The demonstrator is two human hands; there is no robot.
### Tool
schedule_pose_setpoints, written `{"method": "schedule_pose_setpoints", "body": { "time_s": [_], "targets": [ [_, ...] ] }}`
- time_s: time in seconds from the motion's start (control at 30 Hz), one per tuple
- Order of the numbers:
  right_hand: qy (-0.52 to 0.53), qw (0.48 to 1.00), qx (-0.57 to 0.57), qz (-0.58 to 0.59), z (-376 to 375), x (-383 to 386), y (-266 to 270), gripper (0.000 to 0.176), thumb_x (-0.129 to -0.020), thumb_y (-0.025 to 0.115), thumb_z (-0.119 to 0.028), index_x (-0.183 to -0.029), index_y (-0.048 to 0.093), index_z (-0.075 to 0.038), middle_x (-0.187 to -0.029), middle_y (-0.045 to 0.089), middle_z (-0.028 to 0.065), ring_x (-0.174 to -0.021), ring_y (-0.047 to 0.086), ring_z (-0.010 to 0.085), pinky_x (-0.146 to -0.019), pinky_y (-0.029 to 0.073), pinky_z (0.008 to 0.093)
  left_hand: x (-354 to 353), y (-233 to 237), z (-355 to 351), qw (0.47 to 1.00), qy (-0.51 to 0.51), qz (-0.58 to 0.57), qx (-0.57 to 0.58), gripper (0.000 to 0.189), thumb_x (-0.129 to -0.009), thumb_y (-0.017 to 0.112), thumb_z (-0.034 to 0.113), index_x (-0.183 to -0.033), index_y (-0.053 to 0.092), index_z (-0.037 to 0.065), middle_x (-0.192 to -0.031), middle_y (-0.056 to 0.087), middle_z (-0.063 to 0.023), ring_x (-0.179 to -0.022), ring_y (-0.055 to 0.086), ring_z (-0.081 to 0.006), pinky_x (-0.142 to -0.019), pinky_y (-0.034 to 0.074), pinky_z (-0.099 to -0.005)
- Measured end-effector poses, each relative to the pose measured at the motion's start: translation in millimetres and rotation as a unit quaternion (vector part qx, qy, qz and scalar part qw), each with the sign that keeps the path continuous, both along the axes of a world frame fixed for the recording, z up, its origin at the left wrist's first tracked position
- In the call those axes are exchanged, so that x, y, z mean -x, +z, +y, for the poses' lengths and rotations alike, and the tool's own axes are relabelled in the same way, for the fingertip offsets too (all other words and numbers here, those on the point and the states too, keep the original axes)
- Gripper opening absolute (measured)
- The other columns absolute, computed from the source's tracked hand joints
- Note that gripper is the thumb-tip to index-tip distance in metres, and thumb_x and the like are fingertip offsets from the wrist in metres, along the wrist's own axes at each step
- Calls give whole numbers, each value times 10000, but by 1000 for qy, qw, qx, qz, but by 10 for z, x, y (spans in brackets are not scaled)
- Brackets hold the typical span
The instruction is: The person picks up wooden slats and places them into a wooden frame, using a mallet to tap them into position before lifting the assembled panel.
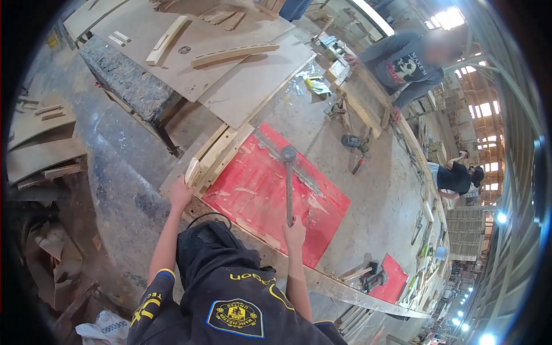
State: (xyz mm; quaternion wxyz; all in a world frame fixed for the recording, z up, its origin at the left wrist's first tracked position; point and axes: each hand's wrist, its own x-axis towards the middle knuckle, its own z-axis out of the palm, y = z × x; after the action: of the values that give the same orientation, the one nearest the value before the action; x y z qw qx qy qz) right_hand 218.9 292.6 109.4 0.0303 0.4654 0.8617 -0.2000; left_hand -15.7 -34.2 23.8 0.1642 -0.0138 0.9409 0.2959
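Observation:
My right hand [294,232] is closed around the handle of a hammer [289,184], whose round grey head points away from me over a red board [259,190]. The red sheet is scuffed and lies on the workbench [351,213]. On the left, my left hand [181,194] grips the near end of a narrow wooden frame piece [217,152] made of pale strips. That piece lies along the bench's left edge, beside the red board. My left fingers are partly hidden by the wood.
Plywood sheets [230,92] with curved wooden pieces [236,54] lie at upper left. A power tool [352,141] rests on the bench. Across it, a co-worker [402,63] handles a wooden frame [362,106]. Another person [455,177] stands farther off. Wood scraps [57,253] pile at lower left.

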Motion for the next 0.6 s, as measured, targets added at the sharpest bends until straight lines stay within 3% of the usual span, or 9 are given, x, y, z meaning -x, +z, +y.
{"method": "schedule_pose_setpoints", "body": {
  "time_s": [0.07, 0.13, 0.2, 0.37, 0.47, 0.53, 0.57, 0.6],
  "targets": [
    [37, 998, -16, -45, 10, 126, 118, 340, -751, 667, -263, -1041, 588, -104, -865, 665, 173, -837, 658, 385, -721, 507, 496, -7, 15, 14, 1000, 7, -2, 6, 441, -727, 725, 251, -1097, 552, 83, -985, 670, -209, -940, 636, -410, -788, 505, -504],
    [86, 984, -151, -51, 97, 187, 236, 353, -775, 680, -270, -1077, 597, -107, -890, 653, 149, -833, 656, 375, -713, 512, 511, -2, -13, -4, 1000, 10, -3, 3, 445, -724, 724, 248, -1099, 557, 77, -985, 667, -217, -940, 634, -414, -791, 503, -504],
    [137, 974, -179, -14, 289, 226, 467, 357, -794, 686, -269, -1106, 604, -116, -922, 642, 125, -816, 655, 351, -695, 520, 500, -11, -56, -17, 1000, 5, -1, -14, 452, -720, 724, 247, -1103, 563, 70, -984, 665, -225, -938, 632, -418, -795, 502, -505],
    [303, 880, -364, 34, 891, 265, 742, 322, -839, 661, -273, -1118, 613, -120, -923, 639, 104, -775, 651, 312, -662, 524, 451, 2, -96, -35, 999, -7, 8, -31, 453, -721, 725, 247, -1106, 576, 62, -984, 664, -232, -938, 630, -424, -798, 500, -505],
    [308, 903, -295, 55, 1141, 157, 534, 361, -845, 662, -304, -1122, 607, -80, -1033, 659, 125, -847, 653, 306, -622, 513, 431, -32, -29, -5, 1000, -3, 9, -28, 447, -722, 728, 237, -1102, 578, 56, -989, 663, -234, -943, 627, -426, -802, 497, -504],
    [185, 973, -117, 77, 1006, -255, -135, 364, -916, 595, -394, -1109, 611, -85, -845, 659, 85, -672, 650, 251, -532, 483, 367, -8, -38, -15, 999, -9, 16, -32, 445, -722, 731, 230, -1102, 580, 54, -992, 663, -232, -948, 626, -425, -806, 496, -501],
    [-8, 974, 185, 130, 774, -341, -322, 381, -931, 565, -434, -1099, 616, -96, -774, 614, 51, -601, 589, 203, -511, 451, 336, 1, -90, -21, 999, -10, 19, -45, 446, -722, 732, 227, -1104, 582, 54, -993, 663, -230, -951, 626, -423, -809, 496, -498],
    [-195, 848, 462, 171, 519, -348, -463, 403, -946, 536, -474, -1089, 622, -107, -703, 568, 18, -530, 528, 154, -490, 419, 305, -19, -143, -27, 998, -7, 20, -58, 446, -722, 734, 224, -1106, 583, 54, -993, 664, -228, -954, 626, -420, -811, 497, -495]
  ]
}}
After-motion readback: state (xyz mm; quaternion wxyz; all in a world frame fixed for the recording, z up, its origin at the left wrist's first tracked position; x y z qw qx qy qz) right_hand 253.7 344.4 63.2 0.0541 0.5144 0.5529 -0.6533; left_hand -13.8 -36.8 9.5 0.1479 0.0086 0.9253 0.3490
